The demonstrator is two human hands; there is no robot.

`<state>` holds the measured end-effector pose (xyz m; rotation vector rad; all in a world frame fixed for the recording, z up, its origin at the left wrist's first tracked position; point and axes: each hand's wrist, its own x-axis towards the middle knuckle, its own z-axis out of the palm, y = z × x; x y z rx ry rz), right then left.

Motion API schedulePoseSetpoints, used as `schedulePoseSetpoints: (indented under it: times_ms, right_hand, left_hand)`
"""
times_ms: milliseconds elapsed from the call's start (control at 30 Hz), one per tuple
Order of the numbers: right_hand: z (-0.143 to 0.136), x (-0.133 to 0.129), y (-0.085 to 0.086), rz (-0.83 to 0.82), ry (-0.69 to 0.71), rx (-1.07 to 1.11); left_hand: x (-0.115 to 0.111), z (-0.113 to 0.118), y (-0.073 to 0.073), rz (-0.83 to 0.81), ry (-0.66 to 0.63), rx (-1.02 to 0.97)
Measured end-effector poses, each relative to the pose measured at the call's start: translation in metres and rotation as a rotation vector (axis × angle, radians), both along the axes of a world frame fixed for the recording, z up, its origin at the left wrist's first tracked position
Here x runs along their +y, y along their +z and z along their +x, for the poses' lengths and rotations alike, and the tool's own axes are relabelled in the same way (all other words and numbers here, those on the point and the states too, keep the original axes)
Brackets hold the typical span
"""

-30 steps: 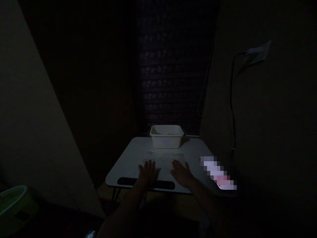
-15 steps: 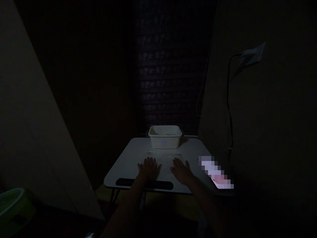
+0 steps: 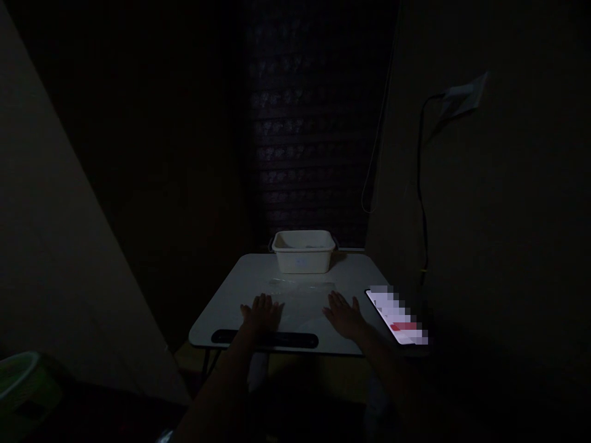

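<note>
A thin clear plastic sheet or bag lies flat on the white folding table, its far edge catching a little light. My left hand rests palm down at the left side of the plastic, fingers spread. On the right side, my right hand is also laid flat with its fingers apart. Neither hand grips anything. Dim light hides the exact outline of the plastic and where each palm touches it.
A white plastic tub with handles stands at the table's back. A lit phone lies at the right edge. A black ledge strip runs along the front. A green basket sits at lower left; a cord hangs on the right wall.
My hands have moved farther apart, the left one sliding outward to the left over the plastic. The whole view has shifted slightly.
</note>
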<state>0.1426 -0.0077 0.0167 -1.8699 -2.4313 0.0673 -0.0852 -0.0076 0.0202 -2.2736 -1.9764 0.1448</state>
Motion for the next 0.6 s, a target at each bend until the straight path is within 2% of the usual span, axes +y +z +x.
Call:
schedulePoseSetpoints:
  times_ms: [67, 167, 300, 433, 500, 600]
  right_hand:
    - [0.004, 0.001, 0.002, 0.024, -0.037, -0.003]
    - [-0.001, 0.002, 0.005, 0.060, -0.045, 0.015]
    - [-0.022, 0.000, 0.008, 0.059, 0.009, 0.048]
    - [-0.041, -0.001, 0.006, 0.043, 0.065, 0.060]
    - [-0.044, 0.000, 0.004, 0.034, 0.085, 0.066]
    - [-0.039, 0.001, -0.001, 0.031, 0.091, 0.068]
  left_hand:
    - [0.002, -0.003, -0.001, -0.002, 0.038, -0.003]
    - [0.006, 0.005, -0.001, 0.038, 0.068, -0.017]
    - [0.008, 0.022, -0.001, 0.011, 0.027, -0.039]
    - [0.007, 0.034, -0.001, -0.031, -0.079, -0.045]
    - [0.006, 0.036, -0.002, -0.044, -0.110, -0.040]
    - [0.006, 0.034, -0.002, -0.048, -0.092, -0.031]
